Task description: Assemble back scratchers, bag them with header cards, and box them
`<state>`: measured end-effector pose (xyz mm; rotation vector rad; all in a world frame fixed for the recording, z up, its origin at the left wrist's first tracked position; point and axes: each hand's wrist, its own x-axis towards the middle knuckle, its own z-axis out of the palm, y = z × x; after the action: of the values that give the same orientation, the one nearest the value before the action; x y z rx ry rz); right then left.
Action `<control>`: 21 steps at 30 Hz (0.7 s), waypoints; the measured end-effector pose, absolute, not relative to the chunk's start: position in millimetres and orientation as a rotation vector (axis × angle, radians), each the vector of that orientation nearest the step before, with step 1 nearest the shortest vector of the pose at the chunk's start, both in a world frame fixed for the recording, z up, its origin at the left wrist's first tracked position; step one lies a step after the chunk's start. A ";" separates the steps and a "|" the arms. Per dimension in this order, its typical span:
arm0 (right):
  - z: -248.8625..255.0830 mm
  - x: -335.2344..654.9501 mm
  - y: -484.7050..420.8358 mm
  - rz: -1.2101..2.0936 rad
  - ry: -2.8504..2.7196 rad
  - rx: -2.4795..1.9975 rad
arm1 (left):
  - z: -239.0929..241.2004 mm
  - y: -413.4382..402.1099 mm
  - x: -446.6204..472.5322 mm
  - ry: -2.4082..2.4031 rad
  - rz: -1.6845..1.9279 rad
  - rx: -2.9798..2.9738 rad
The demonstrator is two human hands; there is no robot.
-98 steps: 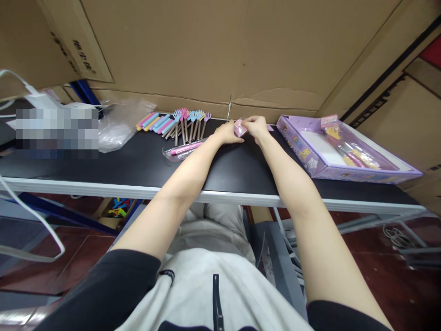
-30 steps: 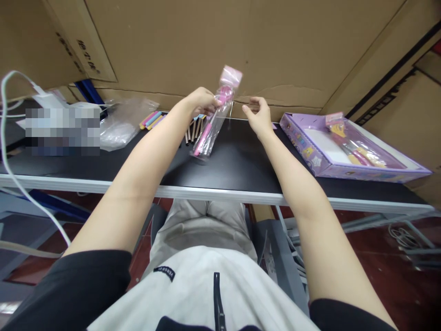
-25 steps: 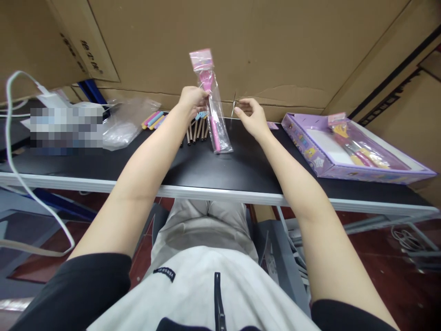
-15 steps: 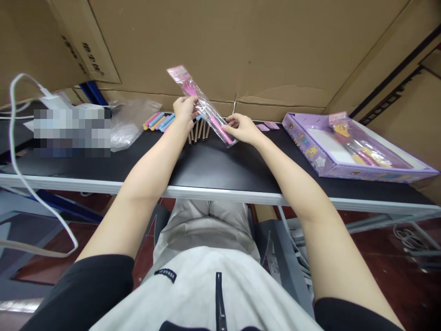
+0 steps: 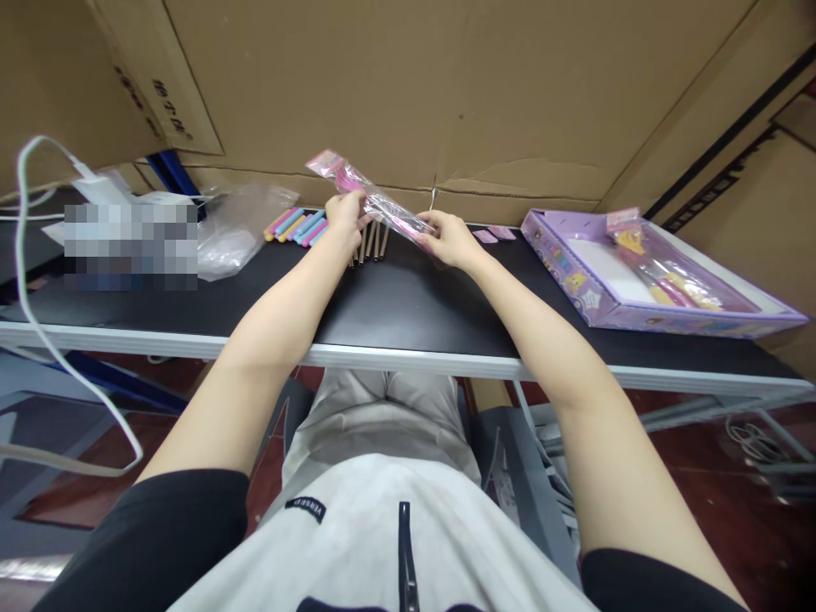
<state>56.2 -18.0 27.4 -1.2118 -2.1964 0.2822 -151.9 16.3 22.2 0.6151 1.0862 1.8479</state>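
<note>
Both my hands hold a pink back scratcher (image 5: 348, 178) in a clear plastic bag with a pink header card, tilted above the black table (image 5: 408, 310). My left hand (image 5: 346, 212) is closed on the bag just below the claw-shaped head. My right hand (image 5: 451, 240) grips the lower end, around the handle, which its fingers partly hide. Under the bag lie several brownish metal rods (image 5: 368, 245), half covered by my left hand. Left of them is a row of coloured handles (image 5: 299, 225) in pink, yellow, blue and purple.
At the right stands an open purple box (image 5: 599, 299) holding a bagged yellow back scratcher (image 5: 666, 276). Small pink cards (image 5: 494, 234) lie at the back. To the left are a clear plastic bag (image 5: 235, 238) and a white cable (image 5: 29, 280). Cardboard walls (image 5: 459, 93) enclose the table.
The bagged back scratcher's head end has dropped and the bag lies flatter. My right hand has closed further around its lower end. My left hand has shifted slightly down.
</note>
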 end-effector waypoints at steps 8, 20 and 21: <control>27.8 55.7 -19.6 0.337 -2.262 -1.174 | 18.6 15.0 -148.2 1.150 1.829 0.626; 43.9 66.4 -16.7 0.193 -2.314 -1.162 | 26.7 1.2 -131.9 0.983 1.779 0.658; 51.7 70.2 -17.6 0.178 -2.307 -1.173 | 27.8 -0.6 -130.9 0.985 1.762 0.673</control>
<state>70.2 -17.6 51.7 -1.1734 -2.3072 0.1779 -130.9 -0.6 27.8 0.6735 0.9852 1.7621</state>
